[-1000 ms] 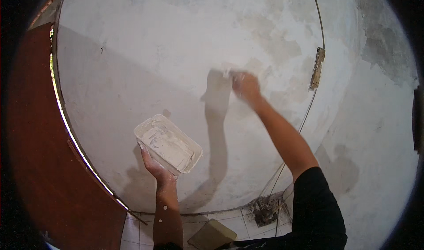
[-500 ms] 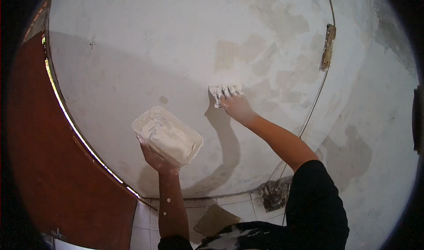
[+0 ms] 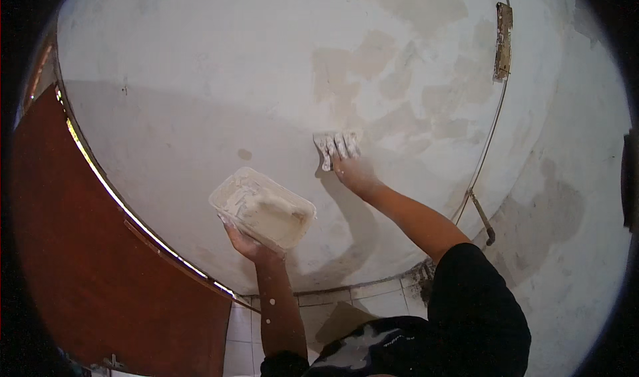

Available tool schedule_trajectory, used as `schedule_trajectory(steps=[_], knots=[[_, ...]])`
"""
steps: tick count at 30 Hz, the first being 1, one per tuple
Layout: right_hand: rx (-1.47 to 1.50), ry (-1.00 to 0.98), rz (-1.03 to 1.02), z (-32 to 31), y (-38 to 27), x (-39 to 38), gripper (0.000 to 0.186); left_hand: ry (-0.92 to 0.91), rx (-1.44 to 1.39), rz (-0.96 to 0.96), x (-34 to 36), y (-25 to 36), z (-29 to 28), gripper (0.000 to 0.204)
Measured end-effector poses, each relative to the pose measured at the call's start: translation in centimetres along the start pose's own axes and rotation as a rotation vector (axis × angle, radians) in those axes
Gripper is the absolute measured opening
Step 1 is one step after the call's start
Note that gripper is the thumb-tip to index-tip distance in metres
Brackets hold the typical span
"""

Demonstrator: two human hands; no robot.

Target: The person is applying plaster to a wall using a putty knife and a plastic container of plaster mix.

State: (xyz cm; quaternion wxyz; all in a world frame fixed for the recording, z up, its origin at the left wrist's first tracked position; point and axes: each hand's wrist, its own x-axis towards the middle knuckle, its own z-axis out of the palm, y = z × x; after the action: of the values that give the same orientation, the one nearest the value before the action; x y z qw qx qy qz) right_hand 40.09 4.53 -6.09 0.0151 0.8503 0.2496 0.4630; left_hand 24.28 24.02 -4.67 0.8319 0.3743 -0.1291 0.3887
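My left hand [image 3: 250, 245] grips a translucent rectangular plastic tub [image 3: 219, 198] by its underside and near edge. White putty [image 3: 256, 204] lies inside, heaped toward the tub's left and middle, and the tub tilts a little. Up and to the right of it, my right hand [image 3: 353, 167] presses against the white wall [image 3: 200, 51]. White paste coats its fingers, which lie over a flat putty spreader [image 3: 322, 139]. Only the spreader's thin upper edge and left side show. Beige-grey patches [image 3: 336, 77] mark the wall just above this hand.
A reddish-brown door [image 3: 113, 244] stands at the left, with light along its edge. A cable with a wooden strip [image 3: 504, 41] runs down the wall's right side, and a short pipe [image 3: 482, 217] sticks out lower. White floor tiles [image 3: 379, 304] line the wall's foot.
The tub in my left hand has shifted slightly right and down, showing more of its inside. My right hand stays at nearly the same wall spot. The whole view has turned a little.
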Motion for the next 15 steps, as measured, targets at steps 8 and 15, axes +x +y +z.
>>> schedule_trajectory(steps=[8, 15], knots=[[0.267, -0.130, 0.208, -6.1, 5.0, 1.6, 0.023, 0.166, -0.204, -0.132, -1.1, 0.5, 2.6, 0.053], [0.151, 0.413, 0.193, -7.9, 6.8, 10.8, 0.032, 0.096, -0.194, -0.116, 0.3, -0.5, 0.0, 0.056]])
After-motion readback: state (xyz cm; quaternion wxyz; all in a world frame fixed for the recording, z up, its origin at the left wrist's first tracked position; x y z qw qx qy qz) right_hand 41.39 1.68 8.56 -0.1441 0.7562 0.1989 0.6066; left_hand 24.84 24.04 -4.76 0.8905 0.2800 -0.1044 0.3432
